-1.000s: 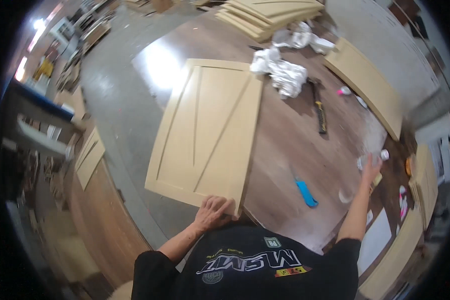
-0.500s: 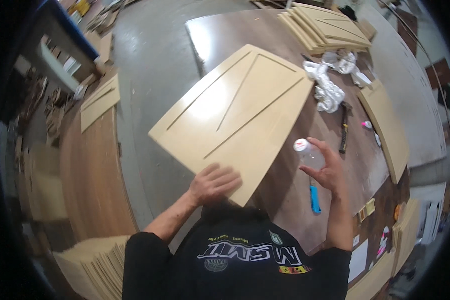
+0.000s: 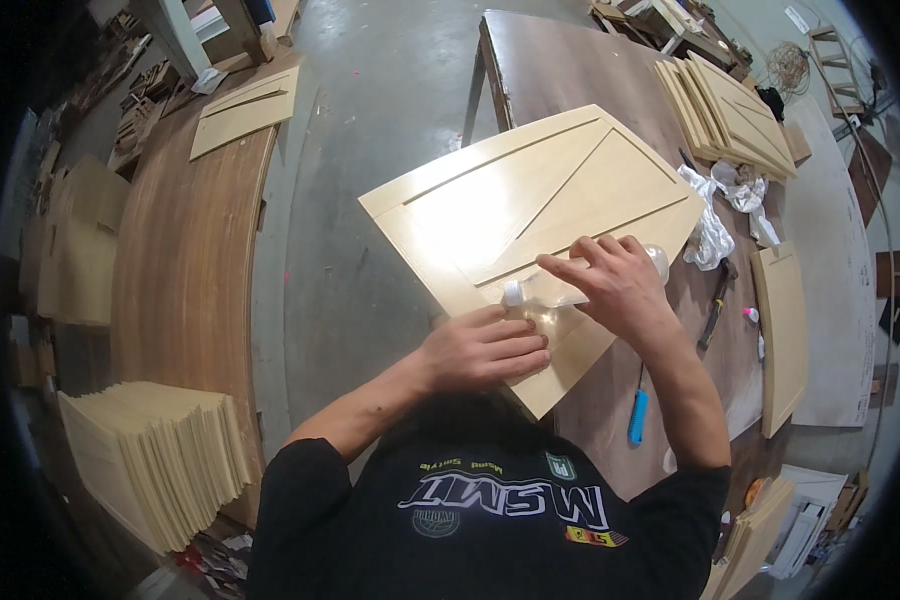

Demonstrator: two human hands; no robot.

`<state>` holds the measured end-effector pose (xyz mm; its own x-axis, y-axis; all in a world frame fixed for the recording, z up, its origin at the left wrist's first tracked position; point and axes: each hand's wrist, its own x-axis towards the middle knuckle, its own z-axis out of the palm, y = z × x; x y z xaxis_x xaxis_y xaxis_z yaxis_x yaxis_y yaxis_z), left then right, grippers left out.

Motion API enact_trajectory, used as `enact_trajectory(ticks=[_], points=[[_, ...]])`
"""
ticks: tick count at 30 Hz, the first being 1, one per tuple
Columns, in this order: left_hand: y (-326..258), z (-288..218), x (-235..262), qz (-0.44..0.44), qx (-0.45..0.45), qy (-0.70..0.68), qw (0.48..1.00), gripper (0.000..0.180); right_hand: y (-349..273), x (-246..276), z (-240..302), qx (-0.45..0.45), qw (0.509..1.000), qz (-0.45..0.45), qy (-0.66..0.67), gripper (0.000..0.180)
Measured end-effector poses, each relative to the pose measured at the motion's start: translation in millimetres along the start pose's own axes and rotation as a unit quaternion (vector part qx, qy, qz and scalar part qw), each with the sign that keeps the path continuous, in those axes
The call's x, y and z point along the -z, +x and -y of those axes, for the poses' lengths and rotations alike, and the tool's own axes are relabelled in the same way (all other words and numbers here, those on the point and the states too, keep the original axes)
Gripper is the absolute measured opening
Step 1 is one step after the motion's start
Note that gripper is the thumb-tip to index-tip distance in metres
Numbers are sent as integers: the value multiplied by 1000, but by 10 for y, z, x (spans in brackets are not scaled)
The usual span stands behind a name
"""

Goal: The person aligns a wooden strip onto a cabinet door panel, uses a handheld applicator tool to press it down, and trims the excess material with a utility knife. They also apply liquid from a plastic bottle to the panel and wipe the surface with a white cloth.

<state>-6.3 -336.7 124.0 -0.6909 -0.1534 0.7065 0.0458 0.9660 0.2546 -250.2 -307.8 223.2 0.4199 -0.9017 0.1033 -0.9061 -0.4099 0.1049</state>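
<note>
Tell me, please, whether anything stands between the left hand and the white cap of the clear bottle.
Nothing visible does: the left hand is right beside the white cap, though I cannot tell whether they touch. The right hand grips the clear bottle farther along its body.

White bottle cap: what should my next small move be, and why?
Probably grip the white cap with your left hand and twist gently: your right hand holds the clear bottle nearly sideways over the panel, its capped end right beside your left hand.
</note>
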Motion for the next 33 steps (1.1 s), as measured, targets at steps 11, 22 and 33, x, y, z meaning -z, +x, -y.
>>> enact_trajectory(ticks=[11,22,33], points=[[10,-26,-43,10,-20,8,1000,22,111,127,51,-11,990,59,-126,44],[-36,-28,-119,31,-28,26,999,23,142,51,141,-1,989,41,-141,33],[-46,-17,-98,42,-22,15,999,24,165,51,156,-4,986,50,-159,32]])
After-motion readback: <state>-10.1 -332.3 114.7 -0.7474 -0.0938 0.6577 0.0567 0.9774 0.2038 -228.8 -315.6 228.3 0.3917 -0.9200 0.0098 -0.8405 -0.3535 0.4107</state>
